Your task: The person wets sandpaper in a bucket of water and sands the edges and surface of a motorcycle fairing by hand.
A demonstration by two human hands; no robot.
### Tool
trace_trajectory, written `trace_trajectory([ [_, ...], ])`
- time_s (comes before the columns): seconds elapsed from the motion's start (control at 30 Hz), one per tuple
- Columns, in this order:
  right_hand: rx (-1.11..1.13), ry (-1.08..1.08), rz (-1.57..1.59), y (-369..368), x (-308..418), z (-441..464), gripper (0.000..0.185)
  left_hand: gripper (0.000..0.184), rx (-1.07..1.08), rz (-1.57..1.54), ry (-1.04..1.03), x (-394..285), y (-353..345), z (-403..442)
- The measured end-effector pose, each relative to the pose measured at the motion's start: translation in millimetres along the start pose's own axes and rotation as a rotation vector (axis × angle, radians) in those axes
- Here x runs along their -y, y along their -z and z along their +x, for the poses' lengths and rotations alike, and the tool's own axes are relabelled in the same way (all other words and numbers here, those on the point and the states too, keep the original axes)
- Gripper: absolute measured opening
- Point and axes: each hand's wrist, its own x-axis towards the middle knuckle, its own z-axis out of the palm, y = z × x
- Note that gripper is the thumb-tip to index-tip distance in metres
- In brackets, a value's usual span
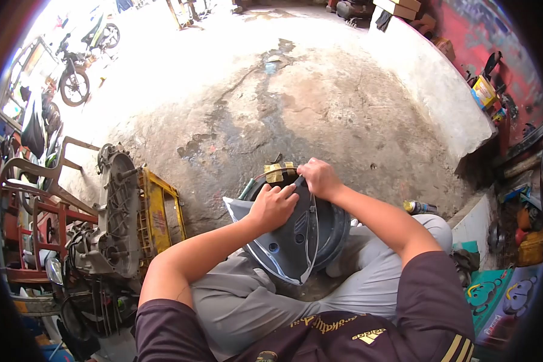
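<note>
Nearest is the person's dark T-shirt [271, 329] with yellow lettering, then the grey trousers [247, 304], the legs folded on the floor. Between the legs lies the dark grey plastic panel [292, 241], its pointed end towards the body, with pale edging and small round holes. It rests over a round black tub-like piece [338, 241].

The left hand [274, 208] lies on the panel's upper part, fingers bent and slightly apart; whether they grip it, I cannot tell. The right hand [320, 179] is just beside it, its fingers narrow, pinched on the panel's upper end. Next to the hands are pieces of yellowish tape [274, 174] and a thin teal tube [246, 189].

To the left stand a yellow plastic crate [160, 211] and, beside it, a greasy metal engine casing [119, 208], with a brown chair [48, 175] further left. On the right, a small can [420, 207] lies near the knee, and colourful printed packaging [487, 295] is at the edge.

Beyond the hands spreads the stained concrete floor [320, 108], bordered on the right by a pale ledge [434, 90]. Far off on the left stands a motorcycle [74, 84], partly washed out by glare.
</note>
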Motion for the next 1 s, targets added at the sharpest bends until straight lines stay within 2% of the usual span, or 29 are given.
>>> trace_trajectory([
  [0.03, 0.001, 0.000, -0.004, 2, -2, 1, 0.022, 0.022, 0.005, -0.007, 0.007, 0, 0, 1],
  [0.1, -0.030, -0.152, -0.061, 2, -3, 3, 0.019, 0.022, 0.009, -0.009, 0.003, -1, 0, 2],
  [0.23, -0.021, -0.044, 0.087, -6, 5, -2, 0.018, 0.023, 0.027, 0.000, 0.009, 0, 0, 0],
  [0.33, -0.130, -0.168, 0.106, -10, -8, 1, 0.020, 0.022, 0.018, -0.006, 0.007, 0, 1, 1],
  [0.43, -0.085, -0.086, 0.081, -11, 4, -6, 0.023, 0.017, -0.042, -0.026, -0.014, 2, -4, -1],
  [0.53, -0.083, -0.149, 0.076, -12, -12, 0, 0.026, 0.017, -0.036, -0.021, 0.000, 1, -6, 0],
  [0.67, -0.056, -0.177, 0.066, -6, 7, -2, 0.027, 0.017, -0.029, -0.013, -0.017, 2, 0, -1],
  [0.77, -0.001, -0.100, 0.057, -8, 2, -6, 0.026, 0.022, 0.015, 0.006, -0.002, 1, 1, 1],
  [0.83, -0.048, -0.278, 0.104, -8, -3, 3, 0.025, 0.023, 0.021, 0.009, 0.003, 0, 2, 1],
  [1.0, -0.118, -0.120, 0.120, -11, 6, -6, 0.015, 0.022, 0.007, 0.011, -0.007, 2, -4, -2],
])
